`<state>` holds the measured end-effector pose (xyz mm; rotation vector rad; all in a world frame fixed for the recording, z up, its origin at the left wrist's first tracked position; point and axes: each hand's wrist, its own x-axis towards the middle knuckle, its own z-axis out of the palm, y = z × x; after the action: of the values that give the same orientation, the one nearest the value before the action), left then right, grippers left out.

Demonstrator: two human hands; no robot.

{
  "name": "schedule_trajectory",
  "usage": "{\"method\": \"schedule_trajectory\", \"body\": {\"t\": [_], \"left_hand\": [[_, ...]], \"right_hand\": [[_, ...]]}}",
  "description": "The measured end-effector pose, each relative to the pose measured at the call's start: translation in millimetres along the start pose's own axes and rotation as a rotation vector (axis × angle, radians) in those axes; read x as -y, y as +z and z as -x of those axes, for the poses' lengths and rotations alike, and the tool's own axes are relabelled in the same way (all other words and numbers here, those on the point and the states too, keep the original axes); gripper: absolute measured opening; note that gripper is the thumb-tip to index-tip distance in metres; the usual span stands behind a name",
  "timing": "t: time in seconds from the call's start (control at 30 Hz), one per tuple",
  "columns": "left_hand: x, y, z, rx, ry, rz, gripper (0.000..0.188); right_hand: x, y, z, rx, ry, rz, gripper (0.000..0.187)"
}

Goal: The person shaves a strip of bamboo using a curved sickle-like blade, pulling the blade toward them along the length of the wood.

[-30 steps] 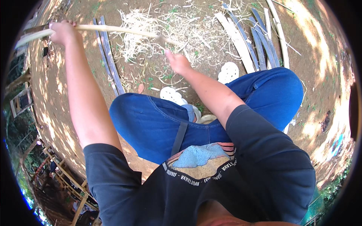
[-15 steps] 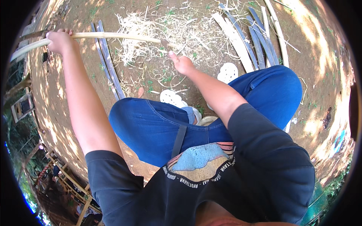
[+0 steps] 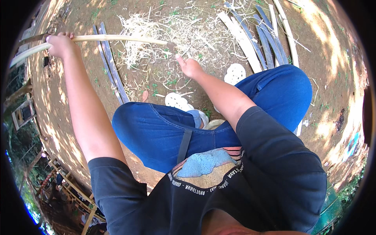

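My left hand, at the far left with the arm stretched out, is closed around a long pale bamboo strip. The strip bows slightly and runs rightward from that fist over a heap of shavings. At its right end is a small brown knife blade. My right hand is closed just below the blade, thumb stretched toward it. The knife's handle is hidden in that hand. Left of my left fist, the strip's other end reaches toward the picture's rim.
Curly pale shavings cover the dirt ground ahead. Dark strips lie at left; several dark and pale strips lie at right. My white perforated shoes and bent knees in blue trousers are close below my right forearm.
Both hands keep their grips in nearly the same places. The whole view has shifted slightly. Less pale material shows just past the blade than before.
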<state>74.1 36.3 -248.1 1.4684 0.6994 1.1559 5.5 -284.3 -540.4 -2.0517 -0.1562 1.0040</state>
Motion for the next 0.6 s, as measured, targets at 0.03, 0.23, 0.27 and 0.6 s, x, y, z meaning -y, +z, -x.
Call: {"method": "schedule_trajectory", "body": {"t": [0.03,0.23,0.27,0.6], "left_hand": [[0,0,2,0.004,0.002,-0.001,0.039],[2,-1,-2,0.049,-0.002,0.005,0.038],[2,-2,0,0.033,-0.010,0.001,0.037],[-5,10,3,0.034,0.010,0.008,0.039]], "right_hand": [[5,3,1,-0.003,0.055,-0.038,0.081],[93,8,30,0.047,-0.152,-0.219,0.072],[89,10,31,0.043,-0.150,-0.201,0.074],[15,15,-6,-0.056,0.127,-0.109,0.092]]}}
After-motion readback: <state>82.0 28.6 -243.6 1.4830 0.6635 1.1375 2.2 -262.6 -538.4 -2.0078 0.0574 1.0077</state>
